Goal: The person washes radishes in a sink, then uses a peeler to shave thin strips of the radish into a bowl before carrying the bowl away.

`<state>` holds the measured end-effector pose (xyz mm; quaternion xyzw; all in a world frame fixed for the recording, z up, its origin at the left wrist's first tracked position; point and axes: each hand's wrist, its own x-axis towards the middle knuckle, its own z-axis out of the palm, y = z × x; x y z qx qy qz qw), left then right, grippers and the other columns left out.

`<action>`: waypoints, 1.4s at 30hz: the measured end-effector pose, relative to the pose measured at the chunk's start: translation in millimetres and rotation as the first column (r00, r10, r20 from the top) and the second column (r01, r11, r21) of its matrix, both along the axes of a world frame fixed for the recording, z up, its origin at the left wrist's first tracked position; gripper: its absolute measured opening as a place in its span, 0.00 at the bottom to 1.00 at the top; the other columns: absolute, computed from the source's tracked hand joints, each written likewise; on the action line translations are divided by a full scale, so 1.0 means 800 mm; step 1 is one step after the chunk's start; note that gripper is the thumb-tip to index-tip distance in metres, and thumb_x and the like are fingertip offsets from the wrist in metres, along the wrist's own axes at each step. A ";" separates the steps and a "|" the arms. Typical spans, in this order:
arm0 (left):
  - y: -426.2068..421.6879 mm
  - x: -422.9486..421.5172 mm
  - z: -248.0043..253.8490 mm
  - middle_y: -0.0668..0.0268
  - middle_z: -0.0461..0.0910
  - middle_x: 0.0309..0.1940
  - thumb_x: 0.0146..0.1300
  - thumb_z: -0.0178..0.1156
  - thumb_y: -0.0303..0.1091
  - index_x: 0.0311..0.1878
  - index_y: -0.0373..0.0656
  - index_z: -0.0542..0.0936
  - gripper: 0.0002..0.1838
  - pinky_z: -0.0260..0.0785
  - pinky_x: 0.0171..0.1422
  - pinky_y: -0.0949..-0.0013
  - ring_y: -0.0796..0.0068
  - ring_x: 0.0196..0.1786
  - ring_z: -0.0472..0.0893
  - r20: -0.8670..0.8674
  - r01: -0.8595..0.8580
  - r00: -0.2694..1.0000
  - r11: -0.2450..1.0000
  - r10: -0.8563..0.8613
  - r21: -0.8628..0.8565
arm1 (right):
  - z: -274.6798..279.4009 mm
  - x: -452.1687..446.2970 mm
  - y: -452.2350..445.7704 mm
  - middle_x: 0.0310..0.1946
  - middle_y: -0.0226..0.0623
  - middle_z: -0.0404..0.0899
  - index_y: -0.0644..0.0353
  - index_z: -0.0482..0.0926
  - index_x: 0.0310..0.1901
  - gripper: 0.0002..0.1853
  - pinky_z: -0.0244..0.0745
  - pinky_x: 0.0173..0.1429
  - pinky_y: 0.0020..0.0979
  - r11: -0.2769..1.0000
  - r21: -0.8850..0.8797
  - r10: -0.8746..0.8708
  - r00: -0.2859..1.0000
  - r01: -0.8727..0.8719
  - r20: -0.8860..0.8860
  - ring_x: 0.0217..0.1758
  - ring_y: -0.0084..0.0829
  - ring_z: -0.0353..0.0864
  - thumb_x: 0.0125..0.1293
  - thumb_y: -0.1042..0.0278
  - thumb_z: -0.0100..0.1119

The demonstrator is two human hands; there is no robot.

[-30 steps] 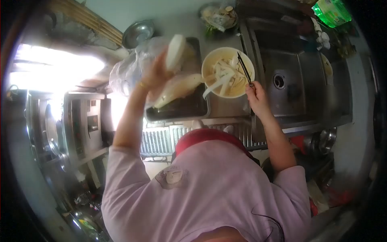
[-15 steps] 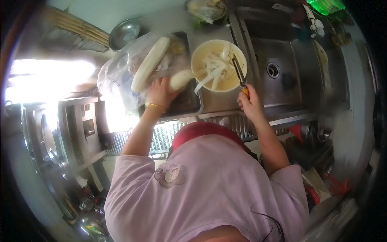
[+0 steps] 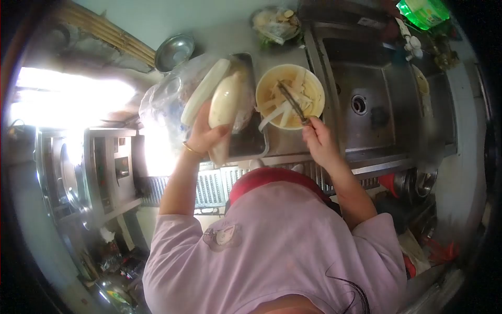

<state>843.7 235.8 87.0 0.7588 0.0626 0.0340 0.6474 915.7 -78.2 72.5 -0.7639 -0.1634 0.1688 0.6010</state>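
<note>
My left hand (image 3: 201, 137) is wrapped round the lower part of a pale white radish (image 3: 226, 99), which points away from me at a slant. Just left of it, a second white radish (image 3: 205, 90) lies on a clear plastic bag (image 3: 164, 99). In my right hand (image 3: 322, 144) is a peeler (image 3: 293, 102), its dark metal head reaching over a cream bowl (image 3: 261, 94). Pale peel strips (image 3: 300, 97) fill part of the bowl, and one strip hangs over its near left rim.
Right of the bowl is a metal sink (image 3: 366, 128) with a round drain. Behind stand a steel bowl (image 3: 175, 52) and a bag of vegetables (image 3: 274, 29). A dark tray (image 3: 253, 141) sits under the plastic bag. A green package (image 3: 422, 13) stands at the far right.
My left hand has picked up the nearer radish and turned it more upright. The peeler in my right hand has swung left, across the bowl. The view has shifted slightly.
</note>
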 end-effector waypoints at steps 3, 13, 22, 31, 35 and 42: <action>-0.032 0.012 0.001 0.61 0.77 0.49 0.47 0.69 0.41 0.61 0.35 0.70 0.37 0.70 0.57 0.66 0.71 0.51 0.76 -0.009 0.053 0.999 0.999 -0.053 0.000 | 0.054 -0.001 0.020 0.27 0.40 0.78 0.64 0.72 0.43 0.09 0.72 0.34 0.38 0.997 -0.074 0.041 0.964 -0.022 0.261 0.30 0.40 0.80 0.71 0.65 0.50; -0.069 0.033 -0.014 0.57 0.81 0.49 0.47 0.70 0.39 0.61 0.38 0.72 0.36 0.70 0.59 0.65 0.68 0.53 0.80 -0.074 0.114 0.992 0.984 -0.105 0.135 | 0.036 0.032 0.029 0.29 0.52 0.79 0.64 0.71 0.40 0.13 0.72 0.38 0.48 0.981 -0.191 0.085 0.949 -0.027 0.305 0.36 0.56 0.80 0.71 0.60 0.47; -0.090 0.029 0.012 0.62 0.80 0.47 0.46 0.71 0.37 0.58 0.37 0.74 0.34 0.71 0.54 0.69 0.72 0.48 0.79 -0.081 0.091 0.995 0.864 -0.058 0.496 | -0.014 0.031 0.019 0.33 0.56 0.79 0.66 0.73 0.42 0.16 0.73 0.44 0.46 0.995 -0.097 0.037 0.974 -0.016 0.224 0.40 0.56 0.80 0.72 0.59 0.45; -0.095 0.076 0.058 0.57 0.80 0.47 0.45 0.71 0.39 0.57 0.42 0.76 0.33 0.71 0.56 0.63 0.55 0.49 0.79 0.318 0.089 0.911 0.879 -0.261 0.468 | -0.044 0.028 0.014 0.22 0.34 0.76 0.61 0.76 0.47 0.21 0.69 0.22 0.32 0.999 0.024 -0.035 0.929 0.048 -0.368 0.16 0.30 0.73 0.74 0.50 0.43; -0.105 0.075 0.066 0.60 0.74 0.59 0.45 0.70 0.62 0.59 0.48 0.76 0.41 0.48 0.73 0.46 0.53 0.62 0.70 0.459 -0.182 0.691 0.480 -0.558 0.858 | 0.009 0.026 0.036 0.22 0.26 0.74 0.56 0.77 0.45 0.21 0.67 0.21 0.24 0.796 0.531 0.402 0.403 0.290 -0.822 0.17 0.19 0.70 0.74 0.45 0.44; -0.146 0.059 0.034 0.56 0.70 0.60 0.61 0.63 0.56 0.71 0.48 0.57 0.41 0.74 0.60 0.59 0.63 0.59 0.76 -0.123 0.002 0.985 0.715 -0.123 -0.699 | 0.052 0.017 0.061 0.41 0.40 0.80 0.68 0.71 0.54 0.23 0.78 0.47 0.30 0.973 0.218 -0.138 0.939 0.070 0.315 0.41 0.30 0.82 0.64 0.60 0.63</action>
